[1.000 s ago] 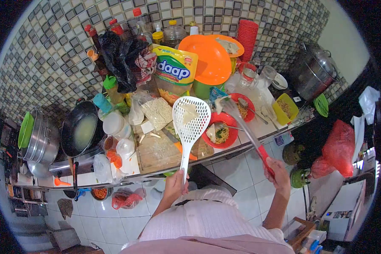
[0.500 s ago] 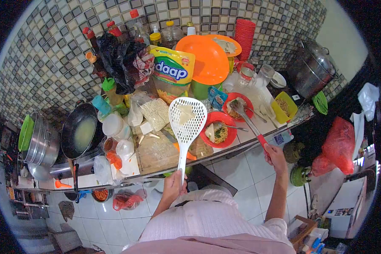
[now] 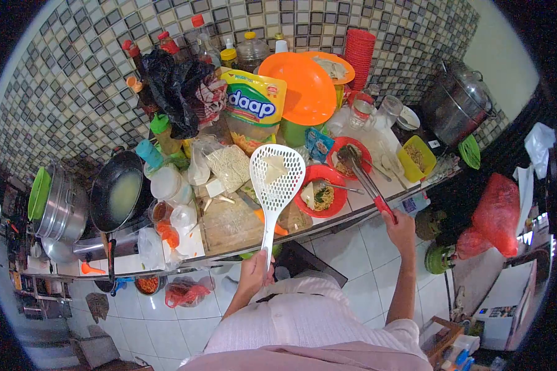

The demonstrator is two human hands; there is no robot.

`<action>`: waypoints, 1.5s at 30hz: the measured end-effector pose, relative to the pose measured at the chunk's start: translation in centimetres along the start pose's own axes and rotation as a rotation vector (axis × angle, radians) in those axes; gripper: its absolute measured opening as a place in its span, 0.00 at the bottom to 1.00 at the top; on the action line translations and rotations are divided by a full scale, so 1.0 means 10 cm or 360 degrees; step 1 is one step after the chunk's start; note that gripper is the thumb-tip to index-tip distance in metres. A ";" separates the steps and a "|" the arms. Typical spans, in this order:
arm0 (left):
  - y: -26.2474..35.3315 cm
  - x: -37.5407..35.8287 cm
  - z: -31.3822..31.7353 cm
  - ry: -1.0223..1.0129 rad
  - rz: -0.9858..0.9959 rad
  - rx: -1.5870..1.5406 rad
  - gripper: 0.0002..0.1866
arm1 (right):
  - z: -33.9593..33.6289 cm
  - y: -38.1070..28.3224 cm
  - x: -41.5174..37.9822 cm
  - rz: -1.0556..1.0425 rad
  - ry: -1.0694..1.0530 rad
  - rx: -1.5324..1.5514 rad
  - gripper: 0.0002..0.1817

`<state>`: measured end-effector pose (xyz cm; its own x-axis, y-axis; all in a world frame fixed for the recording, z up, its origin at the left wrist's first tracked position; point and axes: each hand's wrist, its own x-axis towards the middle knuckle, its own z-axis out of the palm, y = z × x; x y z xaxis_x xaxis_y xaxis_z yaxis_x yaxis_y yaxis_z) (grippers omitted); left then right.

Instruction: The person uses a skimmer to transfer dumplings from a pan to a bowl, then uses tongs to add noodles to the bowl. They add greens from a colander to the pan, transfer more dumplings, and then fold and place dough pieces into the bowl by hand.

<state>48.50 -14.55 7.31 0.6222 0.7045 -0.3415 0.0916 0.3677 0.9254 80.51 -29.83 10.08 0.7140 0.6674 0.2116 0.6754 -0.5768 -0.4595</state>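
My left hand (image 3: 254, 272) is closed round the handle of a white slotted ladle (image 3: 278, 201), held over the cutting board (image 3: 229, 232); a pale piece of food (image 3: 275, 168) lies in it. My right hand (image 3: 401, 230) grips metal tongs (image 3: 366, 179) by their red handle. The tongs' tips reach over the farther red bowl (image 3: 366, 162), whose contents they partly hide. Nearer me, another red bowl (image 3: 337, 210) holds noodles (image 3: 323, 198), a pale piece and a spoon.
At the left, a black wok (image 3: 99, 207) with liquid sits on the stove beside a steel pot (image 3: 65, 207). Behind stand bottles, an orange plate (image 3: 300, 93) and a yellow pouch (image 3: 250, 102). A yellow-green container (image 3: 430, 159) and a large pot (image 3: 458, 102) are at the right.
The tongs' tips have shifted slightly within the farther red bowl, and the tongs look turned in my right hand. The ladle has barely moved.
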 end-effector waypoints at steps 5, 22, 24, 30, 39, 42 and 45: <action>0.01 0.01 0.01 -0.0047 -0.0001 -0.0028 0.20 | -0.15 -0.17 -0.05 0.0029 0.0224 -0.0047 0.20; 0.01 0.04 0.00 -0.0010 -0.0014 0.0153 0.19 | -0.27 -0.82 -0.42 0.0088 -0.0416 0.0477 0.17; 0.02 0.04 -0.01 0.0007 -0.0019 0.0187 0.19 | -0.25 -0.90 -0.40 -0.0019 -0.0390 0.0393 0.16; 0.01 0.02 -0.03 -0.0039 -0.0001 0.0208 0.19 | -0.09 -0.96 -0.39 0.0076 -0.0471 0.0570 0.16; -0.05 0.02 -0.09 -0.0008 0.0014 0.0129 0.18 | -0.12 -0.99 -0.48 -0.0045 -0.0578 0.0646 0.17; 0.00 0.00 -0.10 -0.0006 0.0050 0.0199 0.17 | -0.18 -0.95 -0.46 -0.0024 -0.0572 0.0646 0.16; 0.01 -0.01 -0.08 -0.0037 0.0019 0.0150 0.17 | -0.24 -0.92 -0.44 0.0201 -0.0616 0.0578 0.17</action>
<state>47.80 -14.09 7.35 0.6414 0.6938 -0.3275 0.1563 0.2997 0.9411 71.60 -28.58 15.44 0.6187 0.7678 -0.1662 0.4329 -0.5097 -0.7435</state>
